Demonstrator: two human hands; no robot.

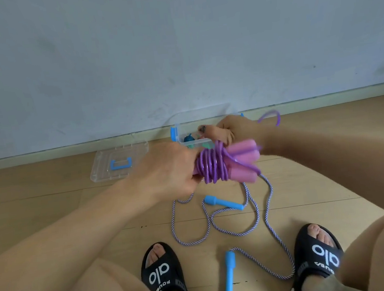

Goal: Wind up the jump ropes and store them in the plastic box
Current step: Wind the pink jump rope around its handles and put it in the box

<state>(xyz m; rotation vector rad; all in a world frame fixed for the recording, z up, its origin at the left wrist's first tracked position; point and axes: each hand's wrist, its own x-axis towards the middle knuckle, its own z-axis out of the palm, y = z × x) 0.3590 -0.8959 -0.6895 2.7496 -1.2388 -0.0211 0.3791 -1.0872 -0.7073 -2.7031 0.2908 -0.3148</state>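
Clear plastic lid with a blue handle (119, 163) is lying on the wooden floor (49, 196) at far left, off the box, so the box is open for loading.

Left hand (167, 169) is gripping one end of the pink-handled purple plastic jump rope (226, 163), fingers curled round the bundle. Purple cord is sitting in tight coils around the paired pink handles; winding looks nearly done.

Clear plastic box with blue latches (185, 137) is standing by the wall just behind the hands. Something teal is already lying inside, likely an earlier rope; too blurred to confirm.

Right hand (229, 129) is pinching the loose purple tail, which is curling out to the right. Tail still needs tucking.

Below on the floor, between the sandalled feet, the blue-handled striped braided jump rope (260, 221) is sprawling fully unwound, both blue handles apart.

Judgement: purple rope about to go in, striped one untouched; lid left to close.
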